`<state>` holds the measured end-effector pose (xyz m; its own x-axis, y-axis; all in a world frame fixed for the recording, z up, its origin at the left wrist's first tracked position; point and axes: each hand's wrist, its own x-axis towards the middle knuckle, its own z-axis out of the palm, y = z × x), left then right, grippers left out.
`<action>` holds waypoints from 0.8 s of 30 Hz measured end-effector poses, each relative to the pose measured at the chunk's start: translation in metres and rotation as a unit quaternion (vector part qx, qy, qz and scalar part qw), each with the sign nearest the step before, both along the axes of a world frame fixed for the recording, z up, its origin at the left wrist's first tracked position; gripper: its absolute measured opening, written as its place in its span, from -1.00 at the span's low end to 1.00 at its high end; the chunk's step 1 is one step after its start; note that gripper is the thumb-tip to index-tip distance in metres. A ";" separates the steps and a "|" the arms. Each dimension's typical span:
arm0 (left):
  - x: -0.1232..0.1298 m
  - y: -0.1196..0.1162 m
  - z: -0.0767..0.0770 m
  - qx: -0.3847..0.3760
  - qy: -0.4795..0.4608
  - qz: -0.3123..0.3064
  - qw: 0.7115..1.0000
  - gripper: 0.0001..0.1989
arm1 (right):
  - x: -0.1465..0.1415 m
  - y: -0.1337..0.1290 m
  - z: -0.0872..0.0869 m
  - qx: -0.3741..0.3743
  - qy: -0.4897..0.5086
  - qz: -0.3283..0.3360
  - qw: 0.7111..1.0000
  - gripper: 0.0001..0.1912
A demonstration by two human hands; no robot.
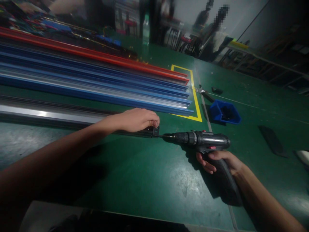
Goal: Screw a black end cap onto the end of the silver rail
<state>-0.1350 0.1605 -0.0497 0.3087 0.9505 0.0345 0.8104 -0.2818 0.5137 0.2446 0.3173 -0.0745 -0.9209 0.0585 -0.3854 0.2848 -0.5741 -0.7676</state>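
My right hand point(222, 161) is wrapped round the grip of a black cordless drill point(207, 140), which lies level and points left. Its thin bit point(166, 136) reaches a small black end piece point(156, 131) at the tip of a long dark metal profile point(72, 112). Over that end lies my left hand point(137, 120), its fingers curled down on the profile and the end piece. Whether the bit sits in a screw is too small to tell.
Several blue profiles point(120, 90) and a red profile point(108, 59) lie behind, ending within a yellow taped outline point(197, 106). A blue bin point(225, 111) with dark small parts stands at right, near pliers-like tool point(205, 94). A clear bottle point(146, 30) and people are farther back.
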 end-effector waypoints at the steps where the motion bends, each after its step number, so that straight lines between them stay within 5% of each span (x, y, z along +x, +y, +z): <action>1: 0.000 0.000 0.000 0.000 0.000 0.001 1.000 -0.74 | 0.000 0.000 0.000 0.000 -0.003 -0.002 1.000 -0.68; 24: 0.001 0.000 0.000 -0.003 0.003 0.006 1.000 -0.74 | -0.003 0.000 -0.001 -0.004 0.015 0.002 1.000 -0.67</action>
